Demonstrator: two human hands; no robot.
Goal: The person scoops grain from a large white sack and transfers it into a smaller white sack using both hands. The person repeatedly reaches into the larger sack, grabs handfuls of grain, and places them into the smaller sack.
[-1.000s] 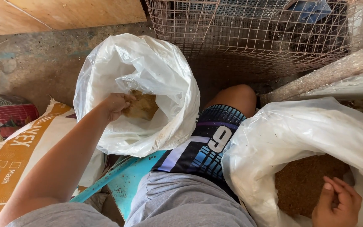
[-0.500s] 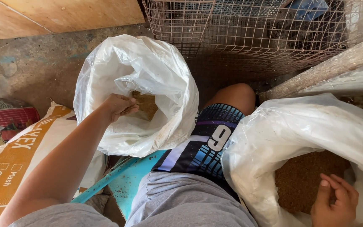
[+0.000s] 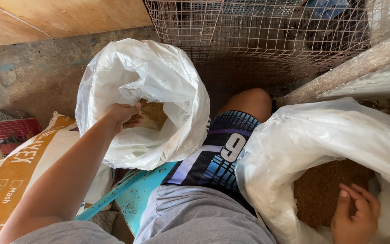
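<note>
The left hand (image 3: 123,114) is closed on a handful of feed inside the left white bag (image 3: 168,90), while the right hand (image 3: 355,217) rests loosely open, holding nothing, on brown feed (image 3: 319,190) in the fuller right bag (image 3: 303,135).

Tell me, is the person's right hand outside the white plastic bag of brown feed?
No, the right hand rests inside the white plastic bag, on the brown feed.

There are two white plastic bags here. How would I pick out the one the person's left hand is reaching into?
Start at the wire mesh cage along the top. Below its left corner, on the concrete floor, stands a white plastic bag with its mouth rolled open and the left hand inside. Unlike the other bag by the right hand, it is nearly empty, holding yellowish feed.
</note>
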